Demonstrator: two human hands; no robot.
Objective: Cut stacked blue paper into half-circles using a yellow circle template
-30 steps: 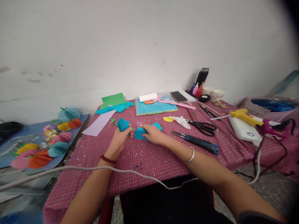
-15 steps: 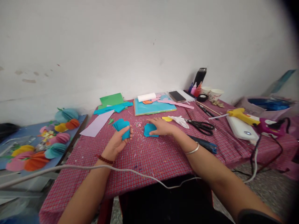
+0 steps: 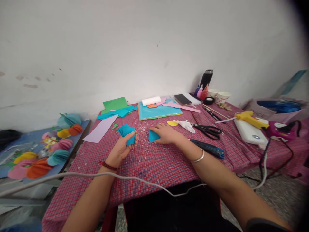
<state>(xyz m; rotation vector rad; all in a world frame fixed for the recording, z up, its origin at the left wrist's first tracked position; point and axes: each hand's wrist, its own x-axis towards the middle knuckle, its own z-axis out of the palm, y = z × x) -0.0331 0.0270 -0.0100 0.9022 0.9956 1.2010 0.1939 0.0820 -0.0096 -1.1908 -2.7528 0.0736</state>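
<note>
My left hand is closed round a fanned bunch of blue paper pieces, thumb on top and fingers curled beneath. To its right, my right hand reaches over a small stack of blue paper pieces on the checked tablecloth. Its thumb and fingers grip the stack's edges, and the palm hides part of it. Tiny paper scraps lie between the hands. Just beyond my right hand is a yellow paper piece, beside a crumpled white tissue.
Black scissors and a blue stapler-like tool lie right of my hands. A yellow glue gun rests on a white box. A white cable crosses in front. Coloured sheets lie at the back; paper pumpkins are left.
My right hand has shifted slightly left, its fingers closing in on the small blue stack. My left hand keeps its blue papers, almost unmoved.
</note>
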